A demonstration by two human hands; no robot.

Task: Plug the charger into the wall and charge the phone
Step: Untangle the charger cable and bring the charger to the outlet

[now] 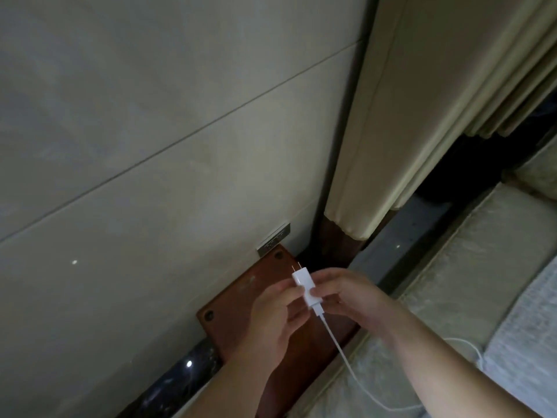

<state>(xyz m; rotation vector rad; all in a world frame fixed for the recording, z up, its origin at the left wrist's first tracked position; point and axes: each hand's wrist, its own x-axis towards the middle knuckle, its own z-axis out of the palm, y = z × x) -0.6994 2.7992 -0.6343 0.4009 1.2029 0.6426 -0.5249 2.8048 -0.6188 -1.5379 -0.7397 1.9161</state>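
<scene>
Just below the wall socket (pixel 273 240), your left hand (pixel 272 319) and right hand (pixel 346 292) both pinch the white charger (pixel 305 285), prongs aimed up toward it but well short. Its cable (pixel 340 351) trails back over the bed (pixel 452 297). You're at the plugging step: likely next, line the prongs with the slots and push in. No phone shows.

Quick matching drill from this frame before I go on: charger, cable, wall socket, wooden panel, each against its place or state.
1 charger
2 cable
3 wall socket
4 wooden panel

A set in the wall, nothing plugged in
B pinched between both hands, prongs toward the wall
C reddish-brown, under the hands
D trails from the charger toward the bedding

Pairs: 1-B, 2-D, 3-A, 4-C
</scene>
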